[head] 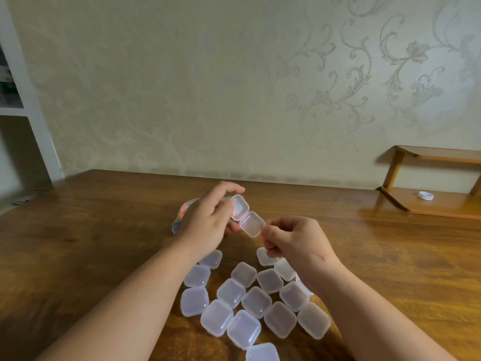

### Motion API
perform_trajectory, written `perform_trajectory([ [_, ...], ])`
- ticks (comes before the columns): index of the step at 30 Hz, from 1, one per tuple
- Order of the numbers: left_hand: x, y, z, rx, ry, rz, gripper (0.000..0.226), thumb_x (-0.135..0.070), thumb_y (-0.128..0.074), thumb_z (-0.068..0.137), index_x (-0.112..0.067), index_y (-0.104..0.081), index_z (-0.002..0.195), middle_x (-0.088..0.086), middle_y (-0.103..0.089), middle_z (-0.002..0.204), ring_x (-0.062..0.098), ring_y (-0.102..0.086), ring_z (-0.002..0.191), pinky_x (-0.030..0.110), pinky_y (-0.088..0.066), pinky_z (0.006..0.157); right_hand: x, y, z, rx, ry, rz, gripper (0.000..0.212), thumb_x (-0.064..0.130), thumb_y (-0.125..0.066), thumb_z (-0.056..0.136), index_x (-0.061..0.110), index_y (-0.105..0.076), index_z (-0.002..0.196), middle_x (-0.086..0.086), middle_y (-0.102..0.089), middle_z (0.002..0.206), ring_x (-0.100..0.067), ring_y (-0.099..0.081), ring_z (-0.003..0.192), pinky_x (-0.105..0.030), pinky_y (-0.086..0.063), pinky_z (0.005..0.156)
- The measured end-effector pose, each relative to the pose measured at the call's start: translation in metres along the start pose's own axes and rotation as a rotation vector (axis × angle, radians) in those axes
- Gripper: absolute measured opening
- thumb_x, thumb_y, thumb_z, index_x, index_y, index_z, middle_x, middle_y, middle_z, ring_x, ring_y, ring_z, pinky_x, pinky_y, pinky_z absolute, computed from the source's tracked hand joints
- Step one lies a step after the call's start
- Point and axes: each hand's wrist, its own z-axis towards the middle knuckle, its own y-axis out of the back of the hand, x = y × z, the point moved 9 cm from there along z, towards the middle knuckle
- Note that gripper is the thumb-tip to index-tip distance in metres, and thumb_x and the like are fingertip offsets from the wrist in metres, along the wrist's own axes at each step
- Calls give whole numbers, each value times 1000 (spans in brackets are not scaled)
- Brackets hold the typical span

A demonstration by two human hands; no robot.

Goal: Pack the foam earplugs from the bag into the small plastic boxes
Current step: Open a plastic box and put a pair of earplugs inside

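Observation:
I hold a small clear plastic box [246,216] hinged open above the wooden table [104,230]. My left hand [208,222] grips its upper half, the thumb and fingers pinched around it. My right hand [296,239] pinches the edge of the lower half with fingertips. No earplug shows inside the box. Behind my left hand lies the bag [182,214], mostly hidden, with a colourful printed edge showing. Several shut clear boxes [250,300] lie clustered on the table below my hands.
A wooden shelf unit [429,204] stands at the table's back right, with a small white cap [425,195] on its lower board. A patterned wall runs behind the table. A white shelf frame [23,110] rises at the far left.

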Motion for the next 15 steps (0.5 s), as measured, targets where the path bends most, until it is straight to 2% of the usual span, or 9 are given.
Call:
perform_trajectory([
  [3,0,-4,-2,64,42,-3,42,-8,-42,104,-46,-59,115,-10,-68,94,4,-69,76,22,-59,71,1,0,1,11,12,33,7,19,-68,90,16,-74,87,0,-73,69,-8,-68,60,-21,-58,63],
  [6,-1,-13,-3,149,70,29,46,-5,-51,99,-49,-62,106,-22,-63,107,-2,-69,80,24,-59,77,0,4,2,-18,20,73,5,18,-69,89,16,-72,92,-1,-74,73,-11,-70,66,-24,-60,66],
  [7,-2,-14,-4,157,65,38,44,-8,-57,97,-50,-62,107,-23,-62,112,-5,-67,84,19,-56,77,0,6,2,-34,25,81,6,18,-70,87,16,-72,93,-1,-74,74,-12,-71,67,-26,-60,66],
  [9,-5,-14,-7,151,48,76,39,-18,-70,92,-50,-63,112,-23,-59,121,-12,-56,91,7,-40,73,1,11,3,-77,48,61,6,20,-73,85,18,-71,91,1,-73,73,-12,-69,66,-27,-61,64],
  [11,-7,-12,-8,139,41,128,42,-24,-75,88,-48,-62,119,-24,-54,124,-21,-37,92,3,-29,67,6,19,3,-151,104,61,6,21,-74,84,20,-70,87,5,-73,71,-12,-66,63,-26,-59,61],
  [13,-10,-12,-9,137,49,168,47,-24,-76,87,-46,-59,125,-26,-49,121,-23,-28,87,1,-30,62,13,26,1,-209,189,107,5,22,-75,83,22,-70,85,6,-73,72,-11,-66,62,-22,-56,59],
  [15,-12,-11,-9,125,65,213,50,-23,-75,88,-44,-57,130,-25,-45,116,-16,-30,86,1,-33,58,20,25,-1,-208,251,114,4,21,-75,84,23,-71,86,6,-73,75,-10,-69,66,-20,-56,62],
])
